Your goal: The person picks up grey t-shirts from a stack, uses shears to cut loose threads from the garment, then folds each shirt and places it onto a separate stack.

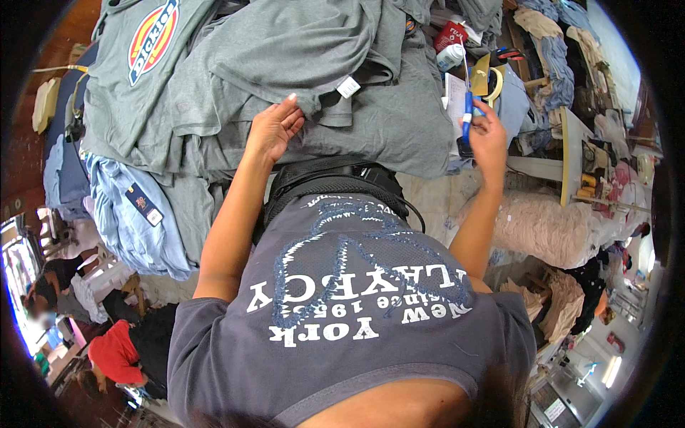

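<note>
My left hand (277, 130) is at the near edge of a grey T-shirt (285, 53), its fingers curled in against a bunched bit of cloth. A small white label (347, 87) sticks out from the shirt just right of those fingers. Off to the right, my right hand (489, 139) is closed around blue-handled scissors (467, 118), whose thin blade points away from me. Beneath both shirts and label lies a thick pile of grey garments (399, 128). Another grey shirt (118, 107) with a round colourful print is at the far left.
Beside the scissors are a tape roll (494, 84), a white bottle (449, 57) and a red container (451, 34). Light blue garments (135, 214) with a dark tag hang at the left. A large wrapped bundle (546, 225) stands at the right. A person in red (118, 353) is at lower left.
</note>
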A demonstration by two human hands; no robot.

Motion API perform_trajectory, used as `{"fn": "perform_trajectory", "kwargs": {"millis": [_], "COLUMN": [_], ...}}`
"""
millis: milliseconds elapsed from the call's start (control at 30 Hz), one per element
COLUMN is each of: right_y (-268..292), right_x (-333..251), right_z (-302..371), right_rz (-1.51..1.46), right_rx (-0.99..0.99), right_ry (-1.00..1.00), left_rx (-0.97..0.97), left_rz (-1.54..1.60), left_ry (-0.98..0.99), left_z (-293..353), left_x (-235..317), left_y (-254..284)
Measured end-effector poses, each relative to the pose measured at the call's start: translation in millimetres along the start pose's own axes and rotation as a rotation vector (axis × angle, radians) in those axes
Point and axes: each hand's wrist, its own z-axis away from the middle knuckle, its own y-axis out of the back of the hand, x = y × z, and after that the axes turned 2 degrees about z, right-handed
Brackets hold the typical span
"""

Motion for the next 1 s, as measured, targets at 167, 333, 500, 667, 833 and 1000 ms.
{"fn": "perform_trajectory", "kwargs": {"millis": [167, 333, 500, 667, 833, 1000], "right_y": [-69.0, -104.4, -110.3, -110.3, -111.1, -116.2], "right_x": [-30.1, -31.8, -31.1, -29.5, -46.8, -55.2], "right_z": [32.6, 49.8, 53.9, 49.8, 46.7, 38.1], "right_rz": [-0.488, -0.260, 0.015, -0.034, 0.107, 0.130], "right_rx": [-0.308, -0.404, -0.367, -0.394, -0.434, -0.482], "right_ry": [0.060, 0.111, 0.115, 0.144, 0.180, 0.157], "left_rx": [-0.034, -0.081, -0.111, -0.102, -0.143, -0.151], "left_rz": [-0.217, -0.157, -0.089, -0.111, -0.125, -0.152], "left_ry": [-0.173, -0.177, -0.165, -0.222, -0.262, -0.295], "left_z": [-4.9, 0.7, 0.4, 13.6, 15.0, 16.9], "left_x": [-8.5, -13.6, -22.1, -10.3, -9.6, -9.3], "left_y": [7.2, 0.8, 3.6, -9.9, -8.9, -12.3]}}
